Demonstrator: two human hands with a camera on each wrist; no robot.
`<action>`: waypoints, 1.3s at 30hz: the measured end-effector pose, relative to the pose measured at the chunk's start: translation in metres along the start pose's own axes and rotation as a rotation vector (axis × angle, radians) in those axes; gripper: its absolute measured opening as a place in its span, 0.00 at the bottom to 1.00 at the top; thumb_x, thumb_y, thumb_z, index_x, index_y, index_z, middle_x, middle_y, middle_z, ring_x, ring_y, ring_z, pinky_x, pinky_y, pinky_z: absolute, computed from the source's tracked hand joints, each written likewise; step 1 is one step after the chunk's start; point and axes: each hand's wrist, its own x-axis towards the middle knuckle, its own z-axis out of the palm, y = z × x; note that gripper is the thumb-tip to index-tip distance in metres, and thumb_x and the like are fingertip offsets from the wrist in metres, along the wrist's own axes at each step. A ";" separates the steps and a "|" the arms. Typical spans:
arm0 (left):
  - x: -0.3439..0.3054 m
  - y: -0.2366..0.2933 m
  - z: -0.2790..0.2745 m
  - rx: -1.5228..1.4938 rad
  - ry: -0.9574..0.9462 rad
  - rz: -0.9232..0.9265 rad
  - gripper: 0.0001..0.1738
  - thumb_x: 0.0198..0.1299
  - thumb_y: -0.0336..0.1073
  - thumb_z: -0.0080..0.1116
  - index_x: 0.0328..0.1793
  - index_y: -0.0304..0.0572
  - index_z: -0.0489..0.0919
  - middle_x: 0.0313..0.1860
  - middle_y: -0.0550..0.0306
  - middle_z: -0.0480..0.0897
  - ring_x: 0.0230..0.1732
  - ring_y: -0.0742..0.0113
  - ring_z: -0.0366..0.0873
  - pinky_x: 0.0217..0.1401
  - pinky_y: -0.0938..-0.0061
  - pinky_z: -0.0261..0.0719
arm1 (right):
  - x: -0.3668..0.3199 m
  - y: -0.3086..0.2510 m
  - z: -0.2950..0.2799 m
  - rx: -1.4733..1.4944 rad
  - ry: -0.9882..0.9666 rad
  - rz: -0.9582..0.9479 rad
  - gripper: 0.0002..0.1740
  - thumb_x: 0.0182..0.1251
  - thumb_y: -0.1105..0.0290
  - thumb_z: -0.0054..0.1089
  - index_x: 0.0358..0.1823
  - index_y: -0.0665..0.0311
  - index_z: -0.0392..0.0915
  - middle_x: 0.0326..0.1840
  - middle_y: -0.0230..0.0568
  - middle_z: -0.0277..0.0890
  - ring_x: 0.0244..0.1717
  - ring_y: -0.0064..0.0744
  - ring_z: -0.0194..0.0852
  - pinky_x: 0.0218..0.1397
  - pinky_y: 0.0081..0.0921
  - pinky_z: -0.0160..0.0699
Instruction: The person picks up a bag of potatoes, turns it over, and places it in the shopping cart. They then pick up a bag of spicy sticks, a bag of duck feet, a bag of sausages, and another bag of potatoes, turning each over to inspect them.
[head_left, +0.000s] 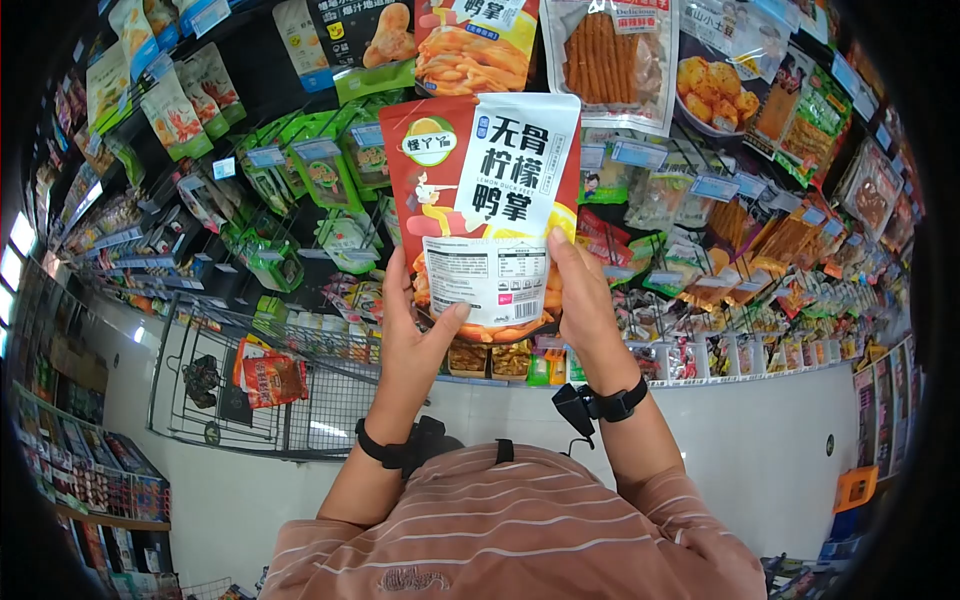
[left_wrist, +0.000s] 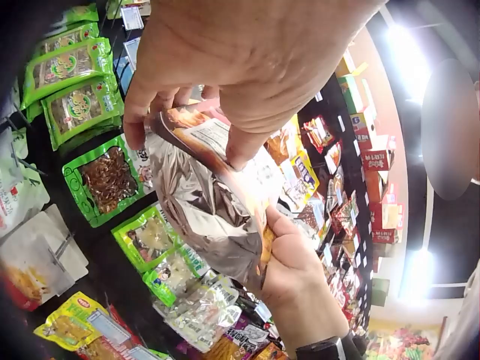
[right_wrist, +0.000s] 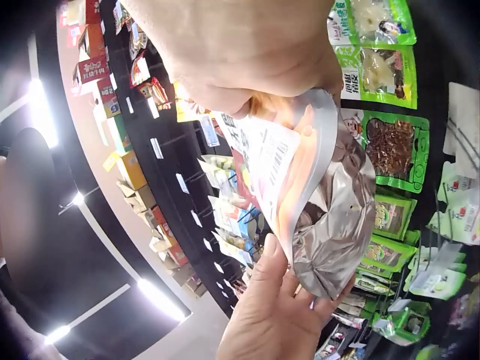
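Observation:
A red and white snack pouch of lemon duck feet is held up before the shelves, its printed side facing the head camera. My left hand grips its lower left edge, thumb across the front near the label. The right hand pinches the lower right edge, with its thumb beside the printed panel. In the left wrist view the pouch shows its crumpled silver underside, and the right hand holds the far side. From the right wrist, the left hand has its fingers under the silver base.
Hanging snack packs fill the rack ahead, with price tags along the rails. A wire shopping cart stands to the left, holding a red packet. Boxed goods line an upper shelf.

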 end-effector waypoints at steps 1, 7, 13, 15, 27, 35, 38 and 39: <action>-0.001 -0.002 -0.001 0.054 0.016 0.017 0.50 0.61 0.28 0.65 0.82 0.33 0.45 0.73 0.40 0.63 0.70 0.57 0.68 0.72 0.66 0.68 | -0.001 0.000 0.002 -0.015 0.004 -0.019 0.28 0.80 0.52 0.47 0.61 0.72 0.75 0.59 0.42 0.79 0.57 0.27 0.78 0.61 0.25 0.75; 0.004 0.003 -0.004 0.385 0.005 0.118 0.47 0.61 0.34 0.66 0.81 0.33 0.51 0.71 0.41 0.62 0.73 0.55 0.63 0.75 0.62 0.62 | -0.002 -0.002 0.009 -0.062 0.026 -0.029 0.29 0.81 0.51 0.45 0.61 0.72 0.75 0.58 0.42 0.79 0.56 0.25 0.78 0.60 0.24 0.75; 0.016 -0.004 -0.005 0.323 -0.030 0.097 0.47 0.61 0.35 0.67 0.81 0.34 0.52 0.71 0.42 0.61 0.73 0.54 0.62 0.76 0.61 0.61 | 0.001 -0.006 0.014 -0.100 0.060 -0.039 0.29 0.81 0.51 0.45 0.61 0.72 0.75 0.56 0.42 0.80 0.54 0.24 0.78 0.58 0.23 0.75; 0.023 -0.008 -0.005 0.297 -0.054 0.100 0.48 0.61 0.35 0.67 0.81 0.35 0.51 0.71 0.43 0.60 0.74 0.54 0.62 0.76 0.61 0.61 | 0.003 -0.008 0.016 -0.114 0.087 -0.032 0.28 0.81 0.51 0.45 0.60 0.72 0.76 0.56 0.42 0.80 0.54 0.24 0.78 0.58 0.23 0.75; 0.070 -0.026 -0.001 -0.906 -0.257 -0.279 0.42 0.75 0.60 0.41 0.82 0.37 0.51 0.73 0.38 0.66 0.72 0.52 0.68 0.71 0.61 0.72 | -0.001 -0.054 0.064 -0.439 -0.353 -0.307 0.32 0.80 0.51 0.44 0.71 0.72 0.67 0.73 0.55 0.65 0.73 0.43 0.64 0.73 0.36 0.65; 0.075 -0.040 -0.014 -1.522 -0.458 -0.532 0.41 0.75 0.59 0.40 0.81 0.35 0.53 0.71 0.34 0.67 0.69 0.48 0.70 0.68 0.59 0.74 | 0.005 -0.042 0.109 -1.116 -0.419 -0.697 0.29 0.58 0.68 0.70 0.63 0.66 0.78 0.71 0.52 0.69 0.73 0.56 0.64 0.72 0.45 0.66; 0.075 -0.042 -0.020 -1.567 -0.481 -0.548 0.41 0.75 0.59 0.40 0.80 0.35 0.53 0.71 0.32 0.67 0.68 0.46 0.71 0.67 0.58 0.75 | 0.008 -0.032 0.117 -1.139 -0.420 -0.721 0.27 0.56 0.70 0.71 0.60 0.66 0.80 0.70 0.50 0.71 0.73 0.55 0.64 0.71 0.44 0.68; 0.076 -0.043 -0.022 -1.578 -0.483 -0.554 0.41 0.75 0.59 0.40 0.80 0.34 0.54 0.70 0.32 0.67 0.68 0.46 0.71 0.67 0.58 0.75 | 0.009 -0.029 0.118 -1.141 -0.428 -0.732 0.27 0.56 0.71 0.71 0.59 0.66 0.80 0.70 0.49 0.71 0.73 0.54 0.64 0.70 0.44 0.68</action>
